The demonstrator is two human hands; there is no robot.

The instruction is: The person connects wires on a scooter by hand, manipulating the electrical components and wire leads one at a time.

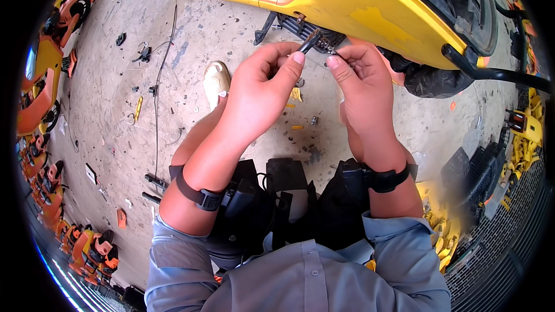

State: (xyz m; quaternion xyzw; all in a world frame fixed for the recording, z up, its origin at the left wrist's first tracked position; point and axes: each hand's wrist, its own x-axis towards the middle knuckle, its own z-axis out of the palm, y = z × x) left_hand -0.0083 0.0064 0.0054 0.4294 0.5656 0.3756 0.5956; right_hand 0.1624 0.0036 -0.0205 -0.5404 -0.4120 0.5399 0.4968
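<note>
Both hands are raised in front of me, close together, just below the edge of a yellow and orange vehicle body panel. My left hand pinches a short black rod-like piece between thumb and fingers; it slants up and to the right. My right hand pinches a small dark piece at its fingertips, right beside the tip of that rod. Whether the two pieces touch or are joined I cannot tell. Behind them sits a black ribbed part under the body.
A black handlebar-like tube juts out at the right. A black cable runs along the floor at left, among scattered scraps and a yellow strip. Orange vehicles line the far left. Yellow parts are heaped at lower right.
</note>
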